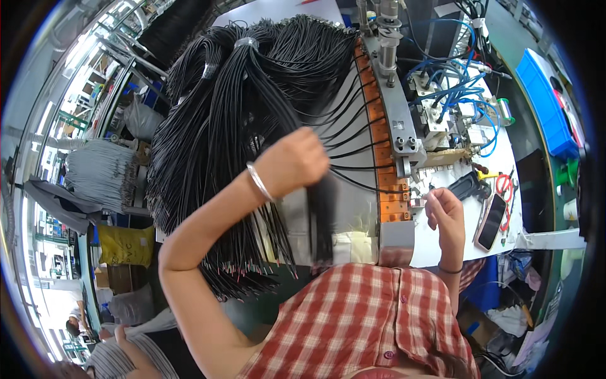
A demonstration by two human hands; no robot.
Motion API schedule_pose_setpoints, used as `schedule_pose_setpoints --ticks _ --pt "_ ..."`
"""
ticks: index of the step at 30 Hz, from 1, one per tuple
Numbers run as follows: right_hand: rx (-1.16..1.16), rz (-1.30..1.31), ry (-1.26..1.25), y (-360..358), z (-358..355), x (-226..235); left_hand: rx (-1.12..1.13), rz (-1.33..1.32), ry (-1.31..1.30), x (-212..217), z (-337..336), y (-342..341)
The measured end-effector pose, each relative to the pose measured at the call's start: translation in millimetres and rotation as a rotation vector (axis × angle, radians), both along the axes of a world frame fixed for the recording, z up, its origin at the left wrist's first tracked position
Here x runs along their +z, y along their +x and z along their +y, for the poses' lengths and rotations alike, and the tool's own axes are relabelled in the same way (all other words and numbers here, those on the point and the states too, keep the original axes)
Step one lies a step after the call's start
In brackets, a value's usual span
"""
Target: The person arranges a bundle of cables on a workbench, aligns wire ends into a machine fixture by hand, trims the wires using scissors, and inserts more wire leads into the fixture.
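Observation:
My left hand (295,161) is closed in a fist in front of a big hanging mass of black cables (214,139). Blurred by motion, a bundle of black cables (320,218) runs through it and hangs below. My right hand (447,215) has thumb and forefinger pinched near the lower end of an orange slotted strip (392,205); whatever small thing they hold is too small to make out. Several single black cables (353,151) stretch from the mass to slots along the strip. A grey metal bar (396,120) with cylinders stands along its right side.
Blue air tubes (464,88) and valve blocks crowd the right of the machine. A phone (492,221), red-handled scissors (504,186) and a black tool (466,186) lie on the white table. A blue bin (546,104) is far right. Another person (132,354) sits lower left.

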State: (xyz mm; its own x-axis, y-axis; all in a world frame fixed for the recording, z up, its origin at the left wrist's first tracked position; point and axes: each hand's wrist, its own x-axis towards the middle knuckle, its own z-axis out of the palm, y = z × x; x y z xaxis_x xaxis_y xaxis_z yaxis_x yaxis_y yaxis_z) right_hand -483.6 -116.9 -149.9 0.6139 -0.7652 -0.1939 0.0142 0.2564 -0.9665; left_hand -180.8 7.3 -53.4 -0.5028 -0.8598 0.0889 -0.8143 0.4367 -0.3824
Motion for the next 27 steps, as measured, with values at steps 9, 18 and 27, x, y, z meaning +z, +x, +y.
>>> schedule_pose_setpoints --ticks 9,18,27 --pt "-0.256 -0.37 -0.425 -12 25 58 -0.134 0.419 -0.134 -42 -42 -88" --pt "0.509 -1.055 -0.609 1 34 120 0.031 0.539 0.075 -36 -34 -83" --pt "0.415 -1.129 -0.186 2 34 134 0.009 0.653 0.056 -40 -37 -86"
